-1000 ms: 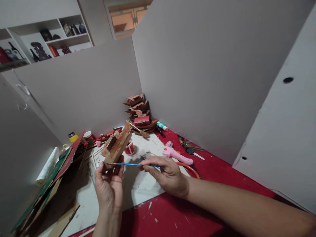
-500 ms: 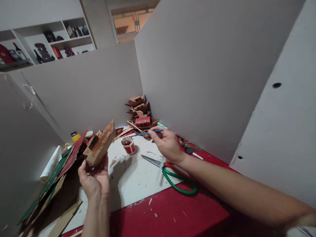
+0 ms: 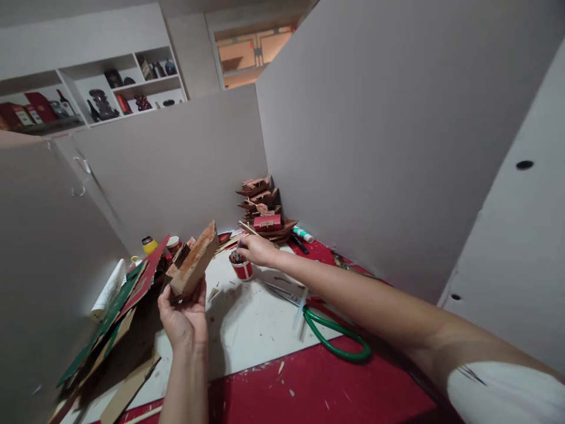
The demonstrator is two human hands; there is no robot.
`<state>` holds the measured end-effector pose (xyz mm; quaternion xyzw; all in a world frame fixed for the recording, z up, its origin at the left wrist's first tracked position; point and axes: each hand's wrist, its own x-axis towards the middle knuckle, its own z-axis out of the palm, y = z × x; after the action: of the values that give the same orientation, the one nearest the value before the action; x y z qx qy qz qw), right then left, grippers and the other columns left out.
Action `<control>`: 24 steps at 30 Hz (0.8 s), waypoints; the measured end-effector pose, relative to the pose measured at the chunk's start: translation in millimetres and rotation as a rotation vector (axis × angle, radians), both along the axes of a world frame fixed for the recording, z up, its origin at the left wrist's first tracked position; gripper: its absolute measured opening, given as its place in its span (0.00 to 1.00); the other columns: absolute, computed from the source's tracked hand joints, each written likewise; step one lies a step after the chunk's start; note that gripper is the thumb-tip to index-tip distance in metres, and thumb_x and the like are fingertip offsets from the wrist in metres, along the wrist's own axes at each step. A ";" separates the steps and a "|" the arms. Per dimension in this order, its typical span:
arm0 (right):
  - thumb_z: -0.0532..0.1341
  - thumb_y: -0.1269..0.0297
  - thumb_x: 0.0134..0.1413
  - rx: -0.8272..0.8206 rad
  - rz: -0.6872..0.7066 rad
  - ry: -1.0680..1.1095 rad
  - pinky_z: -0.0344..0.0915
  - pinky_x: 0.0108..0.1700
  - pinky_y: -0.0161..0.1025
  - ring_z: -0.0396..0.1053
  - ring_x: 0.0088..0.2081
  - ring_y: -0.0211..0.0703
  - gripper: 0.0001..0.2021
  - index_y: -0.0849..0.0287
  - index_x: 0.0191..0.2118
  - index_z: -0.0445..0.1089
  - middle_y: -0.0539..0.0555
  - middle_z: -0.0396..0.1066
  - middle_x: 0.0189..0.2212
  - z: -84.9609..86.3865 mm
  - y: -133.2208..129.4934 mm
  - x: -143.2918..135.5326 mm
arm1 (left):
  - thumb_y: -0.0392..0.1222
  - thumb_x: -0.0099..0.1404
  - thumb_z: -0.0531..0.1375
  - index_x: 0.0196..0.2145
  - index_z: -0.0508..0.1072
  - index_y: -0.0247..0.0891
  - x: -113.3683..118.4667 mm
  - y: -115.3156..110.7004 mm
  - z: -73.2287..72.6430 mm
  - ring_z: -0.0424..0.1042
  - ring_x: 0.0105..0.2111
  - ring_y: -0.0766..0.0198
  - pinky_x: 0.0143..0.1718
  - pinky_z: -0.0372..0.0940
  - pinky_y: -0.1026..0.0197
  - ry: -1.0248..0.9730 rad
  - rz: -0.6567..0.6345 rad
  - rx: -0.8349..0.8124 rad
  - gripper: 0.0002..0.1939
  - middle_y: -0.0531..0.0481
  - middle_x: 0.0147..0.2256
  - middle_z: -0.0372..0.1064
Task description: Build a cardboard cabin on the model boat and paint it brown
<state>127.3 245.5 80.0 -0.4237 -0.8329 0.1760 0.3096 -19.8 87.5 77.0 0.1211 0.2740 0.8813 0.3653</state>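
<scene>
My left hand (image 3: pixel 185 315) grips a small cardboard model boat (image 3: pixel 198 262) from below, tilted with one end raised and reddish-brown stain along its upper side. Over a red-and-white paper cup (image 3: pixel 242 271) is my right hand (image 3: pixel 261 252), its fingers closed on a thin blue-handled paintbrush (image 3: pixel 239 244). The brush points down into the cup, and its tip is hidden there. Dark brown smears mark the cup's inside. Large scissors (image 3: pixel 338 335) with green and red handles lie partly under my right forearm.
Several brown model boats (image 3: pixel 265 203) are stacked in the far corner against the grey partition (image 3: pixel 388 135). Cardboard sheets (image 3: pixel 110 312) lean at the left beside a white roll (image 3: pixel 108 288). A yellow jar (image 3: pixel 149 245) stands behind. Scraps litter the white board (image 3: pixel 251 330).
My right hand has moved left and down, bringing the paintbrush from above the table into the cup. The left hand still holds the model boat. The whole view has shifted slightly.
</scene>
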 end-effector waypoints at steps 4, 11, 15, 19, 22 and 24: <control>0.58 0.62 0.59 0.040 -0.021 0.143 0.64 0.39 0.37 0.71 0.34 0.42 0.10 0.60 0.31 0.72 0.53 0.75 0.31 -0.2 -0.2 7.9 | 0.41 0.56 0.59 0.36 0.71 0.39 0.2 0.3 -1.1 0.73 0.45 0.55 0.48 0.68 0.45 0.000 -0.012 0.002 0.09 0.48 0.39 0.73; 0.58 0.65 0.54 0.023 0.013 0.480 0.64 0.35 0.35 0.72 0.32 0.42 0.06 0.59 0.32 0.72 0.53 0.75 0.29 -11.9 -13.5 26.3 | 0.41 0.55 0.59 0.36 0.69 0.40 0.9 1.3 -2.6 0.73 0.45 0.55 0.47 0.68 0.44 0.019 0.012 -0.037 0.09 0.48 0.42 0.71; 0.59 0.62 0.51 -0.073 0.015 0.725 0.66 0.29 0.35 0.70 0.26 0.39 0.07 0.60 0.30 0.70 0.53 0.74 0.26 -24.3 -16.7 32.5 | 0.41 0.55 0.59 0.38 0.69 0.40 1.4 3.5 -4.1 0.72 0.46 0.54 0.47 0.68 0.44 0.019 -0.002 -0.054 0.11 0.46 0.43 0.70; 0.62 0.54 0.47 -0.217 -0.018 1.001 0.63 0.19 0.31 0.70 0.22 0.38 0.13 0.59 0.31 0.66 0.53 0.74 0.24 -28.9 -18.3 45.1 | 0.41 0.55 0.59 0.37 0.69 0.40 2.3 5.1 -6.3 0.71 0.47 0.54 0.47 0.69 0.45 -0.005 -0.002 -0.069 0.10 0.47 0.44 0.70; 0.65 0.51 0.45 -0.305 -0.008 1.194 0.65 0.20 0.29 0.71 0.22 0.36 0.16 0.59 0.32 0.64 0.53 0.75 0.25 -25.5 -29.0 59.0 | 0.40 0.56 0.59 0.36 0.69 0.40 4.7 5.0 -7.3 0.70 0.49 0.54 0.47 0.69 0.45 -0.025 -0.009 -0.072 0.09 0.47 0.45 0.70; 0.66 0.52 0.44 -0.355 0.027 1.285 0.66 0.21 0.29 0.72 0.24 0.36 0.17 0.59 0.33 0.65 0.53 0.76 0.26 -21.3 -42.6 67.2 | 0.40 0.57 0.59 0.37 0.70 0.39 8.2 3.9 -7.5 0.70 0.49 0.53 0.47 0.69 0.45 -0.043 -0.027 -0.075 0.09 0.47 0.45 0.70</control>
<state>194.5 202.9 58.7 -0.2686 -0.4465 0.5319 0.6675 -11.6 91.4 69.4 0.0921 0.2975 0.8679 0.3871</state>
